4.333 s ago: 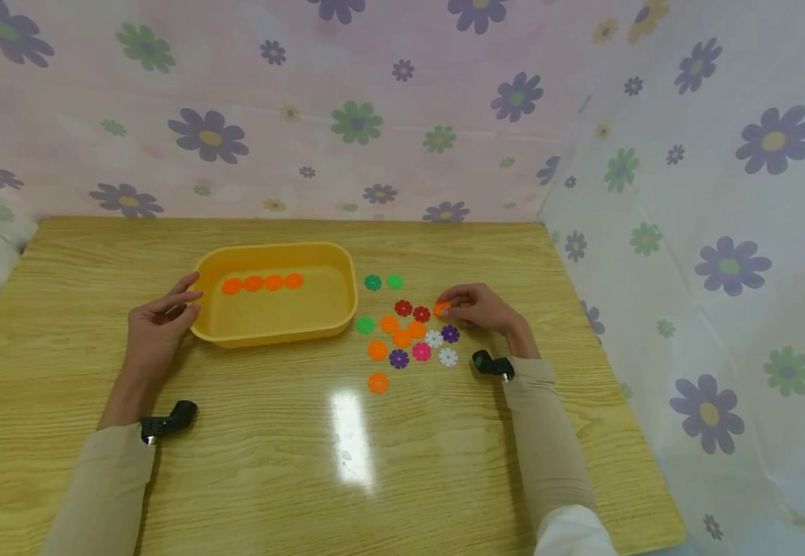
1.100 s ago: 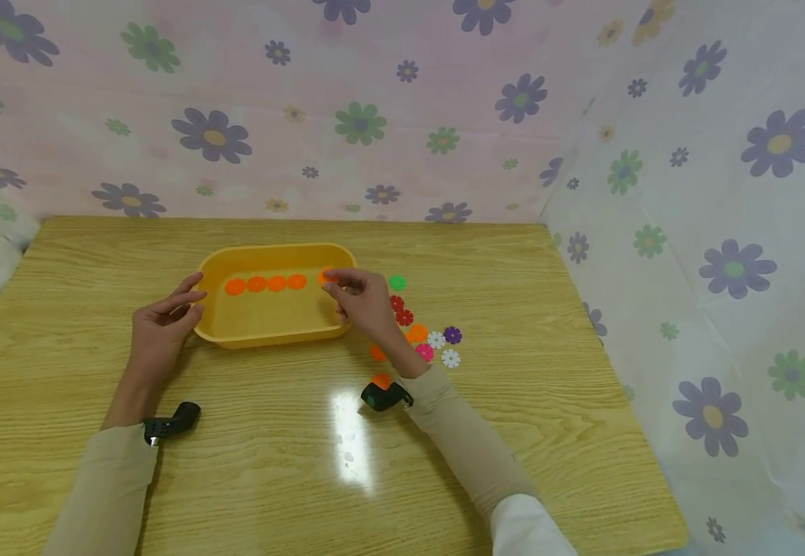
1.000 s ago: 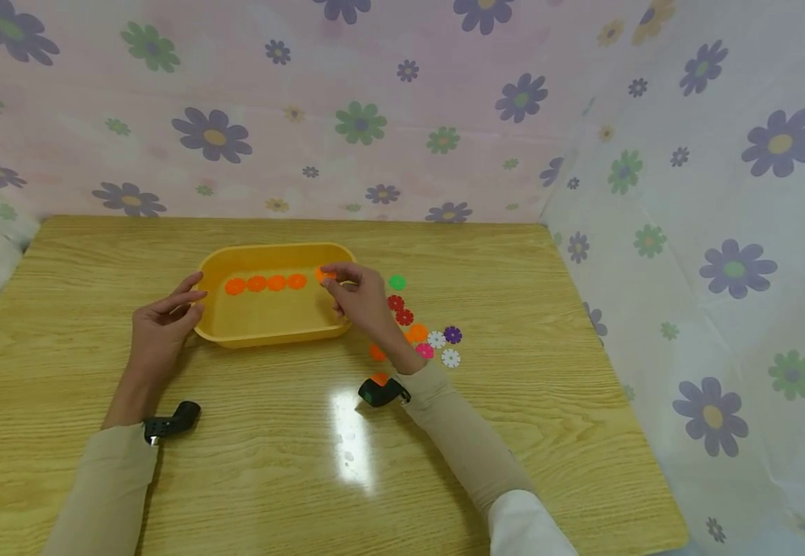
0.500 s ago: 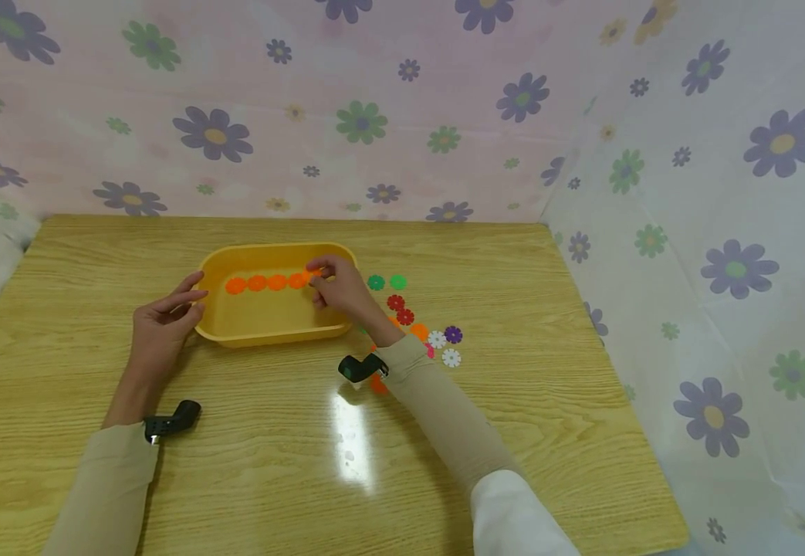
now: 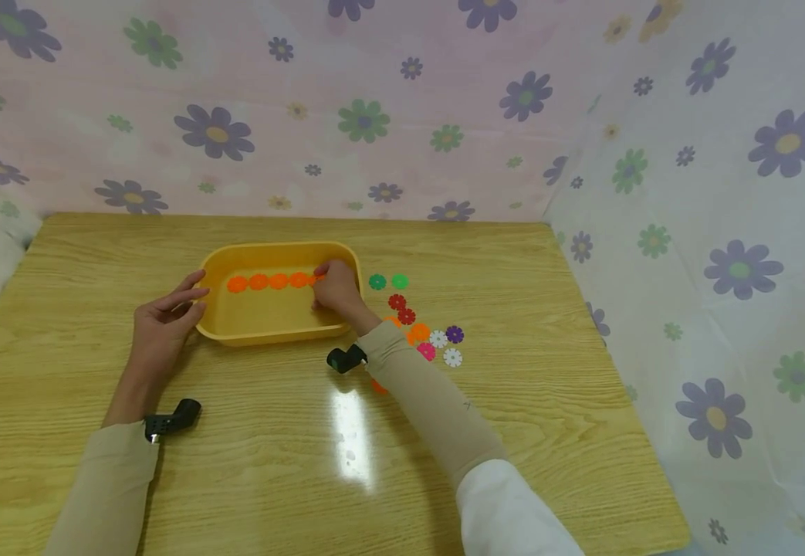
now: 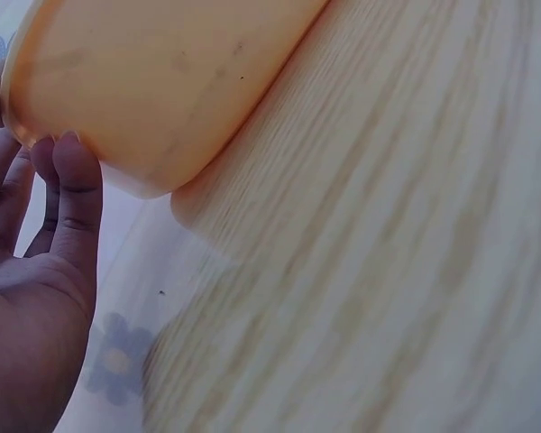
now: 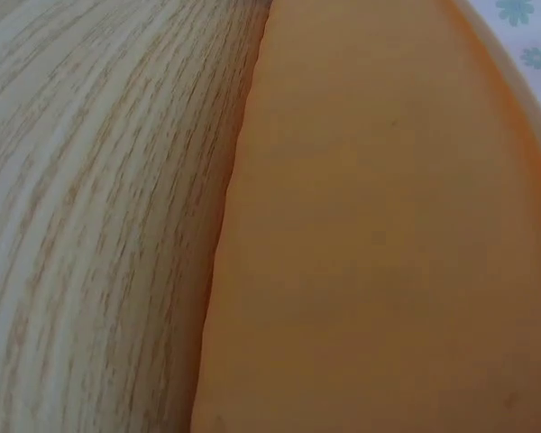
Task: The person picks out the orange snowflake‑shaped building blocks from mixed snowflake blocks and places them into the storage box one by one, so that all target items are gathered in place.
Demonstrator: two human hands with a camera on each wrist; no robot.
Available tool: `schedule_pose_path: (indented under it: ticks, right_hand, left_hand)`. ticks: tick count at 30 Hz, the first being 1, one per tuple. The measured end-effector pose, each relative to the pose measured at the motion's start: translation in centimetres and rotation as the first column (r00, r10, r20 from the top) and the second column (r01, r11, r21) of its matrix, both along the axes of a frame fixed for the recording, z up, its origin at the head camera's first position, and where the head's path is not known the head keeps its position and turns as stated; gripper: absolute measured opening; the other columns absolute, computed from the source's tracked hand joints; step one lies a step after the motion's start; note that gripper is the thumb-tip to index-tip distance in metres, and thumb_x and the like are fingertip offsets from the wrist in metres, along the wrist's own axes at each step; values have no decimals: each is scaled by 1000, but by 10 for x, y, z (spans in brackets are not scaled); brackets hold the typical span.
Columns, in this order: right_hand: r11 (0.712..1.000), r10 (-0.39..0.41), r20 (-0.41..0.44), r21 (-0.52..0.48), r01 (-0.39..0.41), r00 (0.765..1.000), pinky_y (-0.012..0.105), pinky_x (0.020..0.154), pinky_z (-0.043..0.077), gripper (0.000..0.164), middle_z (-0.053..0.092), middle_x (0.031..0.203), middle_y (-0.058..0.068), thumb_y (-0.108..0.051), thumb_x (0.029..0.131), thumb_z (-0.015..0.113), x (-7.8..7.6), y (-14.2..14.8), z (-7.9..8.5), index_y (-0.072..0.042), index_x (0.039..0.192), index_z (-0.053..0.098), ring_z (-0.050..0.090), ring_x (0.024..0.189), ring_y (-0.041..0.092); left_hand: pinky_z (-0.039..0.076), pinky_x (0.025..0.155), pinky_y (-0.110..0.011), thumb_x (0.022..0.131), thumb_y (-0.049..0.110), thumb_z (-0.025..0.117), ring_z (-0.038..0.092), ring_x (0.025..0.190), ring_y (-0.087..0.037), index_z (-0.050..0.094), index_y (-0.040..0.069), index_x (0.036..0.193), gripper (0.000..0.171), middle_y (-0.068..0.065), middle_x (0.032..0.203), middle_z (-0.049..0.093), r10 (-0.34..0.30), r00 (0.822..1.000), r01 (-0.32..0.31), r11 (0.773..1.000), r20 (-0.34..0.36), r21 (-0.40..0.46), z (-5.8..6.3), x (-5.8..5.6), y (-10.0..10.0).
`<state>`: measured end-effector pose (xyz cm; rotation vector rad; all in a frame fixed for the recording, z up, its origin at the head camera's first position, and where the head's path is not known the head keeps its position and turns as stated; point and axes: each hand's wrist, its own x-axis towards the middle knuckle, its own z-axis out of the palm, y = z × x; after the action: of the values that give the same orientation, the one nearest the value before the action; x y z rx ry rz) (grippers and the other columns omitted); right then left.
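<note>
A yellow plastic tray [image 5: 270,332] stands on the wooden table. Several orange notched discs [image 5: 279,282] lie in a row along its far side. My left hand [image 5: 162,328] rests its fingertips against the tray's left end; in the left wrist view the fingers [image 6: 77,189] touch the outer wall near the rim. Inside the tray's right end, my right hand [image 5: 338,289] holds another orange disc [image 5: 319,276] at the right end of the row, and its fingers partly cover it. The right wrist view shows only the tray's outer wall [image 7: 370,234] and the table.
Right of the tray lie loose discs: green [image 5: 377,282], light green [image 5: 400,281], red [image 5: 397,302], white [image 5: 452,357], purple [image 5: 454,334], pink [image 5: 426,352] and orange [image 5: 421,332]. The right forearm [image 5: 437,401] covers part of them. Flowered cloth [image 5: 374,170] hangs behind the table.
My right hand first picked up an orange disc from the loose discs, carried it left into the tray, then lowered it beside the row. My left hand has stayed at the tray.
</note>
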<state>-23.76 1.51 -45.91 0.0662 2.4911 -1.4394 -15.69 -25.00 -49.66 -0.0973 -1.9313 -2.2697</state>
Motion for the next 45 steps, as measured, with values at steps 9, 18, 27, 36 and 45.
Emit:
schedule_pose_path:
  ticks: [9, 18, 27, 36, 45]
  right_hand:
    - [996, 32, 8, 82, -32, 999, 21, 43, 42, 24, 52, 47, 0, 0, 97, 56, -4, 0, -1, 2, 120, 62, 51, 38, 10]
    - [999, 26, 47, 34, -28, 999, 22, 45, 40, 26, 59, 72, 7, 2, 100, 48, -2, 1, -1, 1, 122, 63, 48, 44, 13]
    - [999, 33, 72, 37, -35, 997, 24, 43, 34, 25, 58, 75, 5, 5, 98, 50, -7, 1, -4, 0, 118, 64, 41, 46, 13]
    - [992, 46, 38, 115, -50, 998, 24, 44, 32, 22, 60, 87, 7, 4, 98, 51, -8, -1, -1, -2, 115, 64, 37, 49, 14]
    - [983, 87, 32, 161, -91, 996, 22, 46, 34, 21, 58, 92, 8, 2, 95, 58, -8, 0, 2, -1, 114, 65, 40, 55, 14]
  left_hand:
    - [47, 97, -11, 96, -4, 65, 50, 136, -2, 63, -19, 120, 29, 7, 137, 65, -7, 1000, 7, 1000, -15, 9, -2, 0, 1]
    - [48, 97, -11, 95, -6, 65, 51, 136, -2, 66, -17, 119, 26, 7, 135, 67, -4, 1000, 5, 1000, -14, 22, -2, 1, 1]
    - [48, 96, -11, 95, -6, 66, 51, 136, -2, 66, -18, 118, 26, 7, 136, 66, -7, 1000, 7, 1000, -8, 25, -2, 0, 1]
    - [48, 96, -11, 95, -7, 65, 53, 134, -2, 68, -16, 116, 23, 7, 134, 68, -11, 999, 11, 1000, -32, 25, 0, 0, 2]
    - [48, 96, -11, 95, -5, 66, 53, 134, -3, 69, -14, 117, 23, 6, 135, 67, -6, 999, 7, 1000, -35, 23, 1, 1, 2]
